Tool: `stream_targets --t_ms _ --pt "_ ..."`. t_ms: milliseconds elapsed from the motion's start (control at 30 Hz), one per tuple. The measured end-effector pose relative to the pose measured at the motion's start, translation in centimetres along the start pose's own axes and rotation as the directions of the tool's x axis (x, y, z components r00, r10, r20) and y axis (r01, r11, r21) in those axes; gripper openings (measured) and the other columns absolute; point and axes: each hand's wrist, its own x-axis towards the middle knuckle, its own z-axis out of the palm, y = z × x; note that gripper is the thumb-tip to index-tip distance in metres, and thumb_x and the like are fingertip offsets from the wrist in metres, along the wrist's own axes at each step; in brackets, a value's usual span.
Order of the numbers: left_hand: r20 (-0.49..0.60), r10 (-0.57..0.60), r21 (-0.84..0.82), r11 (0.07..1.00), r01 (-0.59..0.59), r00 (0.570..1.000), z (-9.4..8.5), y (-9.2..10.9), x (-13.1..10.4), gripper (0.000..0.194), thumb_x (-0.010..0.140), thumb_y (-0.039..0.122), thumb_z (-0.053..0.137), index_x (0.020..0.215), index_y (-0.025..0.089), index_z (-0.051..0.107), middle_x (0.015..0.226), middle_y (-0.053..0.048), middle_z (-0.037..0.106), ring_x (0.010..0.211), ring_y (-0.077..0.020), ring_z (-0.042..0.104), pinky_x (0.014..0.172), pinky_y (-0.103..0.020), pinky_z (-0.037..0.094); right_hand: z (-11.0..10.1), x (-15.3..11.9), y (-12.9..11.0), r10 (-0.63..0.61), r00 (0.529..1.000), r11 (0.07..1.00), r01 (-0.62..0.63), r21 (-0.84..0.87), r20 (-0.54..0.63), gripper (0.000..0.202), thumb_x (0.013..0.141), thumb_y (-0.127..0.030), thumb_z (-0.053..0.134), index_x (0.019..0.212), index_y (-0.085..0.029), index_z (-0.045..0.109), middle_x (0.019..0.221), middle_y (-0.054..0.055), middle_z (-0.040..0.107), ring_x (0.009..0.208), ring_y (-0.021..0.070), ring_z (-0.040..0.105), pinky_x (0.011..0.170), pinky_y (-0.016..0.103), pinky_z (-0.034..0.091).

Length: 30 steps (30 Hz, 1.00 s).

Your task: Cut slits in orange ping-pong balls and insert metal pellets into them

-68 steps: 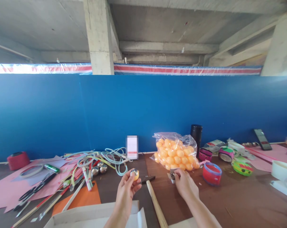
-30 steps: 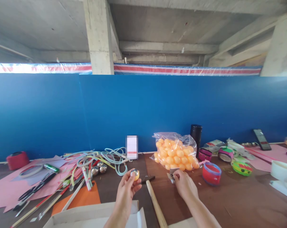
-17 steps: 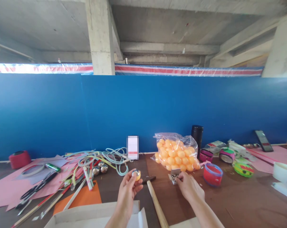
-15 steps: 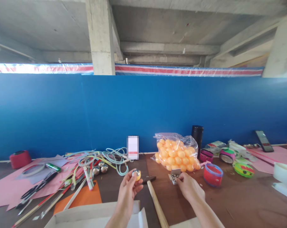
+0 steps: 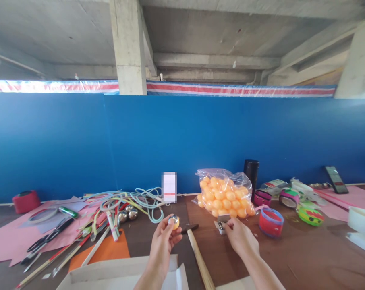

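My left hand (image 5: 163, 241) is raised over the table, fingers and thumb closed round a small ball (image 5: 173, 222) that is shiny silver on the near upper side and orange at its right edge. My right hand (image 5: 241, 237) reaches to a small open box (image 5: 221, 225) with little shiny metal pieces in it. Thumb and fingertips are pinched together at the box's right side; whatever they grip is hidden. Behind the box stands a clear bag of orange balls (image 5: 226, 199). Between my hands lies a hammer (image 5: 200, 257) with a wooden handle.
Several silver balls (image 5: 133, 214) sit beside coiled pale tubing (image 5: 146, 201). Scissors (image 5: 46, 237) and coloured paper are on the left. A white box (image 5: 110, 274) is at the near edge. A red roll (image 5: 271, 222) and a black cylinder (image 5: 251, 177) stand on the right.
My right hand has shifted slightly left and up at the small box, showing more of the metal pieces. My left hand holds the ball almost unmoved.
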Motion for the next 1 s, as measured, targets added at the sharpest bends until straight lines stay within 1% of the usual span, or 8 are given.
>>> stream_targets --t_ms 167,267,333,467,633,800,900,1000 --pt "-0.02 0.006 -0.008 1.0 -0.006 1.0 0.5 0.5 -0.5 0.033 0.071 0.028 0.066 0.101 0.016 0.058 0.098 -0.011 0.065 0.067 -0.0138 0.064 0.057 -0.026 0.053 0.0 -0.4 -0.7 -0.103 0.991 0.975 0.118 0.189 -0.087 0.023 0.082 -0.042 0.043 0.072 -0.025 0.053 0.079 0.002 0.068 0.077 0.0233 0.063 0.06 0.028 0.04" --pt "-0.031 0.008 -0.004 1.0 -0.008 0.999 0.7 0.6 -0.7 0.033 0.072 0.028 0.065 0.101 0.016 0.058 0.097 -0.011 0.065 0.066 -0.0132 0.063 0.057 -0.025 0.053 0.3 -0.7 -1.1 -0.142 0.985 0.929 0.166 0.33 -0.094 0.023 0.082 -0.042 0.042 0.072 -0.024 0.052 0.07 0.001 0.068 0.066 0.0193 0.064 0.059 0.025 0.043" --pt "-0.027 0.003 -0.004 1.0 -0.004 1.0 0.8 0.7 -0.7 0.033 0.072 0.028 0.065 0.101 0.016 0.058 0.096 -0.01 0.064 0.066 -0.0131 0.063 0.057 -0.025 0.053 0.6 -1.0 -1.4 -0.149 0.985 0.892 0.17 0.418 -0.083 0.024 0.082 -0.043 0.043 0.072 -0.023 0.051 0.064 0.0 0.066 0.058 0.0184 0.064 0.054 0.024 0.045" --pt "-0.027 -0.001 -0.008 1.0 0.001 1.0 0.8 0.7 -0.7 0.034 0.071 0.029 0.065 0.102 0.016 0.058 0.096 -0.011 0.065 0.066 -0.0132 0.063 0.057 -0.026 0.052 1.0 -1.5 -2.0 -0.156 0.986 0.805 0.157 0.572 -0.051 0.023 0.079 -0.045 0.047 0.073 -0.023 0.05 0.063 -0.001 0.064 0.051 0.0168 0.061 0.043 0.022 0.045" --pt "-0.031 -0.008 -0.009 1.0 0.008 1.0 0.7 0.7 -0.6 0.033 0.071 0.028 0.066 0.101 0.016 0.058 0.097 -0.011 0.065 0.065 -0.0131 0.063 0.056 -0.026 0.052 1.1 -1.9 -2.8 -0.162 0.986 0.695 0.138 0.705 -0.033 0.025 0.073 -0.046 0.056 0.071 -0.022 0.052 0.061 -0.003 0.059 0.048 0.0143 0.058 0.038 0.02 0.043" --pt "-0.038 -0.002 -0.012 1.0 0.002 0.999 0.6 0.5 -0.4 0.032 0.07 0.027 0.066 0.099 0.015 0.059 0.093 -0.01 0.065 0.063 -0.0128 0.063 0.054 -0.025 0.052 0.7 -2.4 -3.8 -0.163 0.987 0.607 0.087 0.79 0.016 0.026 0.069 -0.044 0.063 0.066 -0.02 0.054 0.046 -0.007 0.05 0.038 0.0104 0.05 0.035 0.019 0.038" --pt "-0.037 0.001 -0.011 1.0 -0.002 0.999 0.6 0.5 -0.5 0.033 0.07 0.027 0.066 0.1 0.016 0.058 0.094 -0.01 0.065 0.064 -0.0129 0.063 0.055 -0.025 0.052 0.7 -2.6 -4.1 -0.16 0.985 0.563 0.041 0.825 0.061 0.025 0.067 -0.041 0.066 0.065 -0.018 0.055 0.042 -0.007 0.049 0.034 0.008 0.046 0.036 0.018 0.038" --pt "-0.037 0.006 -0.018 1.0 -0.007 0.999 0.7 0.6 -0.6 0.033 0.07 0.027 0.067 0.1 0.016 0.059 0.095 -0.01 0.065 0.064 -0.0128 0.063 0.055 -0.025 0.052 0.8 -2.7 -4.2 -0.145 0.984 0.512 -0.017 0.859 0.106 0.027 0.064 -0.041 0.069 0.063 -0.017 0.056 0.045 -0.005 0.053 0.039 0.0092 0.05 0.038 0.019 0.042"
